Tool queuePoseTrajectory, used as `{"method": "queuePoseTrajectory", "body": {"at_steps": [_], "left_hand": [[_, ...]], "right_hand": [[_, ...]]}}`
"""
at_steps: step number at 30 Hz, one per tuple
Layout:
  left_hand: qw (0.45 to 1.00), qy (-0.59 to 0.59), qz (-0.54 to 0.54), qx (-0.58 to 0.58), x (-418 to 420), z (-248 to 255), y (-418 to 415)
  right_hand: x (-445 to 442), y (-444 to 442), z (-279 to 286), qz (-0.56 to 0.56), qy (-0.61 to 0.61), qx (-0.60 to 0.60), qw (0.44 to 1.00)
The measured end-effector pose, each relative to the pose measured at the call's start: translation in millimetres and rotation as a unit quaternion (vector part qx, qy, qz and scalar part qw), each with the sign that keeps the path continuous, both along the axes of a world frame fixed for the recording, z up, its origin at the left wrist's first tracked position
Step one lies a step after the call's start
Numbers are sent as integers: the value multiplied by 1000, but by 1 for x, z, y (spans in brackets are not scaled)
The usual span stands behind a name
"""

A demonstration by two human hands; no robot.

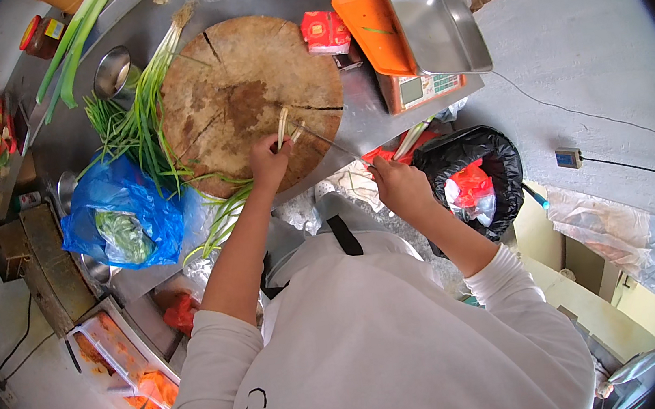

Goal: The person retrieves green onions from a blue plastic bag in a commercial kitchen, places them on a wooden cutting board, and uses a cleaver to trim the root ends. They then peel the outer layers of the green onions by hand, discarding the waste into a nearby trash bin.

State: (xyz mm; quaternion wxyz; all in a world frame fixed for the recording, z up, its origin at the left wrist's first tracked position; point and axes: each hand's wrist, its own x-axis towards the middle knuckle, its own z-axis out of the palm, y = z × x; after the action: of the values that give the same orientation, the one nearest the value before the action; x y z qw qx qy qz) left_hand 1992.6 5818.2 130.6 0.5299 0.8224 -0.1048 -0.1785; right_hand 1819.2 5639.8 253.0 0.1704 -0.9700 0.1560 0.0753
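Observation:
My left hand (271, 161) grips a few spring onions (282, 125) near their white ends, at the front edge of a round wooden chopping block (298, 55). Their green leaves trail back beneath my wrist and over the counter's front edge. In my right hand (404, 188) is a knife (334, 145), seen nearly edge-on, its tip beside the white stalks. Whether the blade touches them I cannot tell. A larger bunch of spring onions (157, 87) with roots lies along the block's left side. Cracks and dark stains mark the block's top.
A blue plastic bag (80, 213) and a steel bowl (112, 71) stand left. To the right, an orange tray (362, 16) and steel pan (434, 23) rest on a digital scale (427, 91). A black-lined bin (503, 164) is near my right forearm. A red packet (325, 32) adjoins the block.

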Motion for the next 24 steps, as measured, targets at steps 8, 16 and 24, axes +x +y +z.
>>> {"method": "queuePoseTrajectory", "body": {"at_steps": [8, 16, 24], "left_hand": [[999, -36, -13, 9, 0, 9, -2], [999, 41, 8, -33, 7, 13, 6], [987, -123, -56, 84, 18, 18, 19]], "right_hand": [[17, 15, -12, 8, 58, 11, 998], [11, 3, -20, 5, -3, -9, 1000], [11, -13, -3, -48, -86, 27, 995]]}}
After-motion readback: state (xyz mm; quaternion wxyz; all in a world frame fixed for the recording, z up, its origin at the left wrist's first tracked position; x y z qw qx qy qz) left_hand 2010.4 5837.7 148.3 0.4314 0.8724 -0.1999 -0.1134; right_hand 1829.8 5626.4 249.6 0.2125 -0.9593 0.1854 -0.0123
